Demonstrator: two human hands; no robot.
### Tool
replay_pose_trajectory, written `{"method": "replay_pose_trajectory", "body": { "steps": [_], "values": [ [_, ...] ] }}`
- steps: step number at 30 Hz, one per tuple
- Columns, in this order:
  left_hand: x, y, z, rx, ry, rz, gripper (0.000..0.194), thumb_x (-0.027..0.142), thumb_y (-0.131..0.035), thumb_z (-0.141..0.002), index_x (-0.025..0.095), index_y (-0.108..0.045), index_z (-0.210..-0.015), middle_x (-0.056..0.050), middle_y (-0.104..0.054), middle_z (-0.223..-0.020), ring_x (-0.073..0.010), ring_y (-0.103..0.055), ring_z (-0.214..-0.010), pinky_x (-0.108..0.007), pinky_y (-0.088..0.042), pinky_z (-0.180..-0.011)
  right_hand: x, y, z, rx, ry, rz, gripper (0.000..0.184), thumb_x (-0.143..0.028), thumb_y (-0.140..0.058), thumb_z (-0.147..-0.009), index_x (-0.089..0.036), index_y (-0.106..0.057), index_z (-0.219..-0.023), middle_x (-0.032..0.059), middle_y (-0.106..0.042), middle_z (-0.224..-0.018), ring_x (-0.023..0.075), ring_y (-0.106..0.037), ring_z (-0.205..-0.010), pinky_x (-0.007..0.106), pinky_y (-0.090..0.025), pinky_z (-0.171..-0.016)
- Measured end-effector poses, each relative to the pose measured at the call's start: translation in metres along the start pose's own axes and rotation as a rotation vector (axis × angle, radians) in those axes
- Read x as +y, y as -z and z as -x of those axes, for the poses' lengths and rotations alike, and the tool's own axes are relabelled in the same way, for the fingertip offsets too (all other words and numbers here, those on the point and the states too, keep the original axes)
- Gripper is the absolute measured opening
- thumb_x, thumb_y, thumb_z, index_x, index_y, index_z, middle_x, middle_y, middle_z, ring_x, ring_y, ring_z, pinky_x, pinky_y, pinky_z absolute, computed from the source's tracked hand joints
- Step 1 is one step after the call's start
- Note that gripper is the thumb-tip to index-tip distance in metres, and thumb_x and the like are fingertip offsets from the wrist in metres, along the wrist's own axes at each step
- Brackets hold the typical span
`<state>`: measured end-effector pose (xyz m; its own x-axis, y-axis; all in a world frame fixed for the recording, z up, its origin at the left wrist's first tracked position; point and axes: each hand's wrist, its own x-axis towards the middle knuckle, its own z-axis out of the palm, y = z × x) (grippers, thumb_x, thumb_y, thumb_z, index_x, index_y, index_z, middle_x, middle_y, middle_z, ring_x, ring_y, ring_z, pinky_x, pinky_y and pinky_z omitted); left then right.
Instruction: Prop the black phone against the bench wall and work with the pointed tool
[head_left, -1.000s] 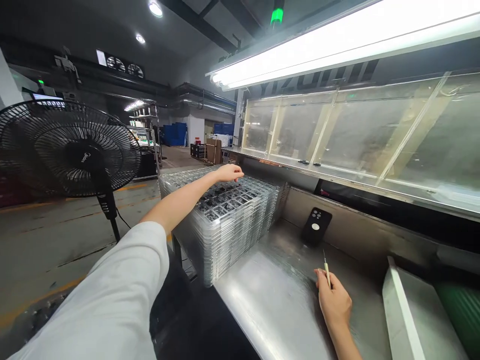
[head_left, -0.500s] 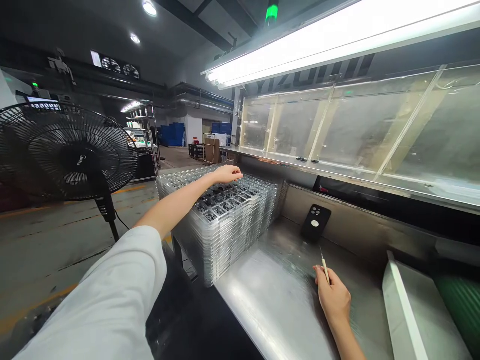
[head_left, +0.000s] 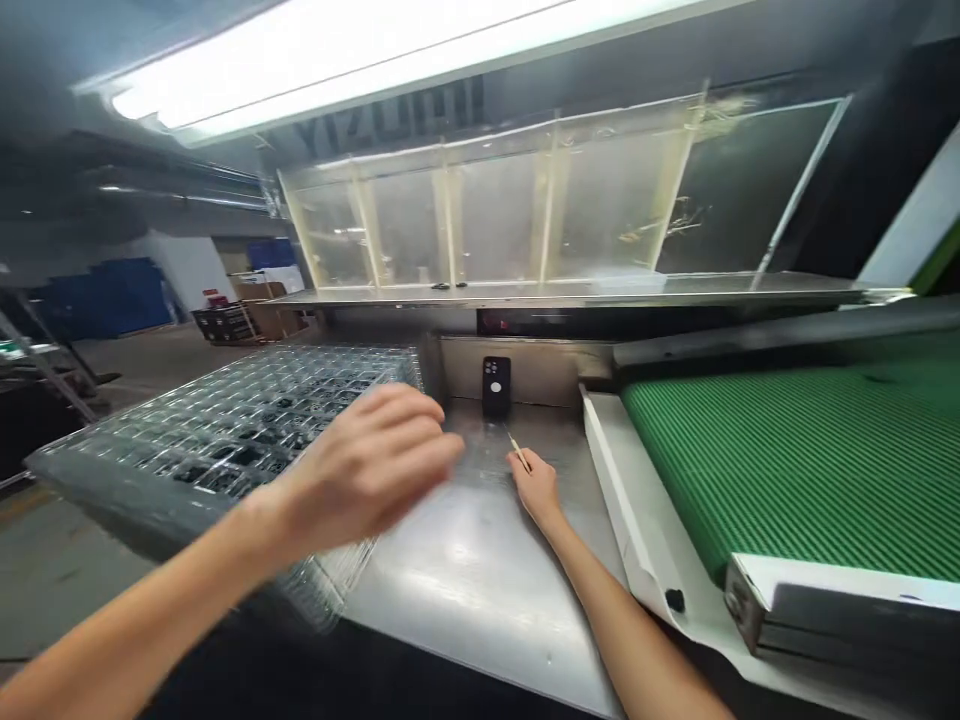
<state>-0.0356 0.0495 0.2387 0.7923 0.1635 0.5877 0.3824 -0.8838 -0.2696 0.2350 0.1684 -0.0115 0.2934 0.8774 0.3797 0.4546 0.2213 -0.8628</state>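
Note:
My left hand point(head_left: 375, 455), slightly blurred, is in the air over the right side of a stack of clear plastic trays point(head_left: 217, 420). Its fingers are curled together, and whatever they may hold is hidden. Small black parts point(head_left: 240, 455) sit in some of the top tray's pockets. Over the metal worktop point(head_left: 465, 560), my right hand point(head_left: 538, 485) is closed around a slim pale-handled tool point(head_left: 519, 453) with a thin pointed tip. Just beyond that tip, a black phone case point(head_left: 496, 390) with a white disc on it leans against the back panel.
On the right runs a green ribbed conveyor belt point(head_left: 795, 460), with a white chute point(head_left: 622, 500) along its near side. A small black piece point(head_left: 675, 600) lies by the chute's lower end. Clear panels point(head_left: 495, 220) stand above a metal shelf point(head_left: 525, 295) under a bright tube light point(head_left: 375, 70).
My view has swung right, bringing the conveyor in. My left hand has come back from over the trays towards me and to the right. My right hand keeps hold of the slim tool.

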Motion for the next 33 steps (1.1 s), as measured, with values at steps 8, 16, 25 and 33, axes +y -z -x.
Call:
{"method": "replay_pose_trajectory", "body": {
  "steps": [8, 16, 25, 33],
  "values": [
    [0.068, -0.167, 0.004, 0.265, 0.186, 0.538, 0.015, 0.024, -0.055, -0.097, 0.02, -0.068, -0.089, -0.005, -0.071, -0.075, -0.0201, -0.069, -0.08, -0.036, -0.054, -0.08, 0.015, 0.001, -0.004, 0.23, -0.102, -0.179, 0.055, -0.069, -0.043, -0.088, -0.02, -0.068, -0.086, -0.0004, -0.055, -0.063, 0.0188, -0.052, -0.062, 0.029, -0.038, -0.062],
    [-0.003, -0.311, -0.013, 0.369, 1.054, 0.994, 0.027, 0.043, -0.058, -0.091, 0.019, -0.064, -0.081, 0.002, -0.057, -0.062, -0.0131, -0.053, -0.06, -0.025, -0.04, -0.063, 0.016, 0.002, -0.006, 0.392, -0.117, -0.329, 0.06, -0.074, -0.049, -0.092, -0.018, -0.067, -0.087, -0.002, -0.053, -0.061, 0.0159, -0.049, -0.055, 0.027, -0.037, -0.055],
    [-0.007, -0.339, 0.001, 0.287, 1.061, 1.094, 0.047, 0.046, -0.056, -0.091, 0.019, -0.035, -0.058, 0.005, -0.036, -0.058, -0.01, -0.034, -0.061, -0.026, -0.027, -0.061, 0.014, -0.005, 0.002, 0.279, -0.071, -0.278, 0.045, -0.061, -0.055, -0.095, -0.018, -0.067, -0.09, -0.0027, -0.051, -0.063, 0.0147, -0.047, -0.058, 0.028, -0.035, -0.056],
    [-0.006, -0.339, -0.002, 0.246, 1.117, 1.104, 0.047, 0.037, -0.057, -0.093, 0.018, -0.035, -0.057, 0.006, -0.033, -0.056, -0.0097, -0.032, -0.061, -0.027, -0.023, -0.061, 0.011, -0.006, 0.007, 0.127, -0.061, -0.19, 0.047, -0.063, -0.062, -0.092, -0.021, -0.054, -0.073, -0.0033, -0.047, -0.061, 0.0135, -0.041, -0.056, 0.028, -0.031, -0.054]
  ]
}}
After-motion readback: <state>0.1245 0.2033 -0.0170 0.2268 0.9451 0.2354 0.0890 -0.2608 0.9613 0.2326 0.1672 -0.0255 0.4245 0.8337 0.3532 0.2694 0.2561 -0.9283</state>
